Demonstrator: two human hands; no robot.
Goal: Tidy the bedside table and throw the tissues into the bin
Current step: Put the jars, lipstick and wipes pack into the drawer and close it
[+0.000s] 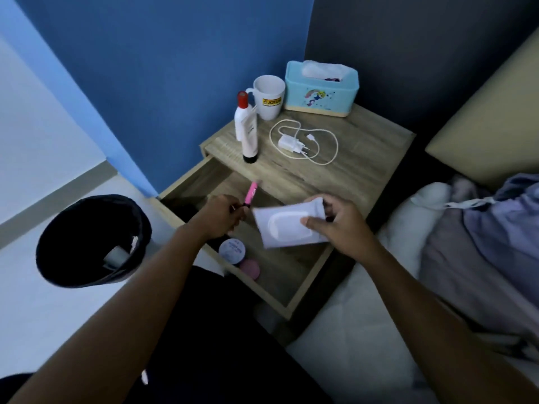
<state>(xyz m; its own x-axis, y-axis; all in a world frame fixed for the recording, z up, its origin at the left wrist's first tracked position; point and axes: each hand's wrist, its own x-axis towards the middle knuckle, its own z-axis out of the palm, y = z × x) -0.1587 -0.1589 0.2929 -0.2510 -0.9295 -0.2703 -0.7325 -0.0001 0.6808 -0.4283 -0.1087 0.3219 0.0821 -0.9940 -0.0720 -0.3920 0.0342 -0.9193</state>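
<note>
My left hand grips a pink pen over the open drawer of the wooden bedside table. A white wet-wipe pack with a flip lid is held in my right hand, also above the drawer. Two round tins, one pale and one pink, lie inside the drawer. On the tabletop stand a white bottle with a red cap, a white mug and a light blue tissue box. A white charger with its cable lies there too. The black bin sits on the floor at left.
A blue wall stands behind the table. The bed with a white pillow and purple bedding lies to the right, close against the table. Pale floor surrounds the bin, which holds some white scraps.
</note>
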